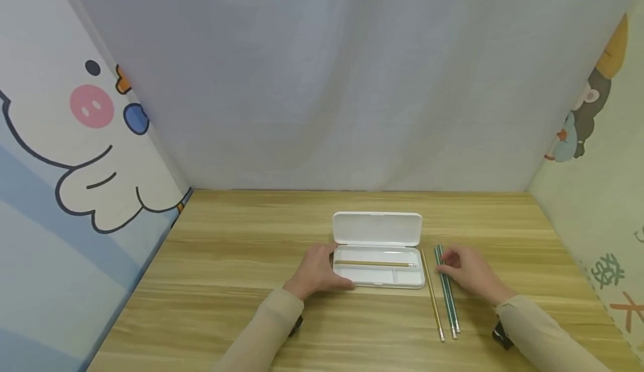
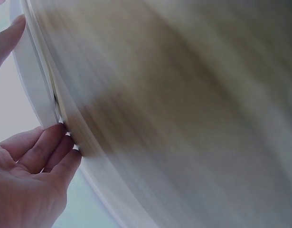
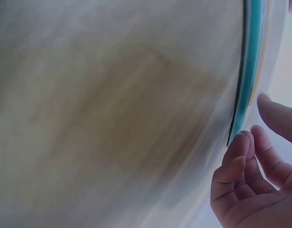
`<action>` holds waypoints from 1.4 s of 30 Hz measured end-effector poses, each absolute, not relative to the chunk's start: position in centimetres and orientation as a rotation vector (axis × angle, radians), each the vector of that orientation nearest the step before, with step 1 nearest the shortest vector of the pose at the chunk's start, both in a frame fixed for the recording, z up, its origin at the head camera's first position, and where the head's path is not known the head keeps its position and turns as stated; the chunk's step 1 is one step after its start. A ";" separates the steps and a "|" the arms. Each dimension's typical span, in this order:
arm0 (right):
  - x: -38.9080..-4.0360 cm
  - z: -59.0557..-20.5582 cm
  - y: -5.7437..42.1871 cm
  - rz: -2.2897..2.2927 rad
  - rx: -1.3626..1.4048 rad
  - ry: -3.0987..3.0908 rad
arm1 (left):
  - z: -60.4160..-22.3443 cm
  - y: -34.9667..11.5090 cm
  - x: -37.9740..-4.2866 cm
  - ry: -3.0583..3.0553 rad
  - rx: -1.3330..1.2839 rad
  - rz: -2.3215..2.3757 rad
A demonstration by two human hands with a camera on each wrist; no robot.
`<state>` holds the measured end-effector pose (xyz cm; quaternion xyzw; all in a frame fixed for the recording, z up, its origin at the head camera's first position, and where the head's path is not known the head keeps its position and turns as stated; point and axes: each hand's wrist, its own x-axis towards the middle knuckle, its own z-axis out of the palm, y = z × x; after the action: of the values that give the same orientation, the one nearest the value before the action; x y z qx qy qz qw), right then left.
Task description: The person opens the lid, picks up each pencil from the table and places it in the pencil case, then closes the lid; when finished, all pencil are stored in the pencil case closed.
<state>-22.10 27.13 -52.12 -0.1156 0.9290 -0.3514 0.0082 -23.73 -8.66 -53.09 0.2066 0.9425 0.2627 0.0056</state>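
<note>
A white pencil case lies with its lid raised on the wooden table. Inside it, a yellow pencil lies lengthwise. My left hand grips the left end of the case, thumb along the front edge and fingers at the back corner. In the left wrist view, the fingertips press against the case's side. Two green pencils lie side by side right of the case. My right hand is at their upper part, thumb and fingers apart; in the right wrist view its fingertips are right by the green pencils.
Another yellow pencil lies between the case and the green pencils, eraser end toward me. A grey curtain hangs behind the table. Printed panels with cartoon figures stand on the left and right sides.
</note>
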 end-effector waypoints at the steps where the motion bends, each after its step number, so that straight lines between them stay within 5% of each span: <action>1: -22.1 -52.2 27.2 -1.099 -0.358 2.900 | -53.1 -8.7 -23.7 2.953 0.654 0.826; 42: -21.7 -51.9 28.0 -1.003 -0.331 2.844 | -53.0 -8.7 -23.9 2.934 0.662 0.869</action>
<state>-21.74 28.04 -51.86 -0.1091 0.9361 -0.3300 0.0541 -23.85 -8.72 -52.98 0.2116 0.9371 0.2776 0.0055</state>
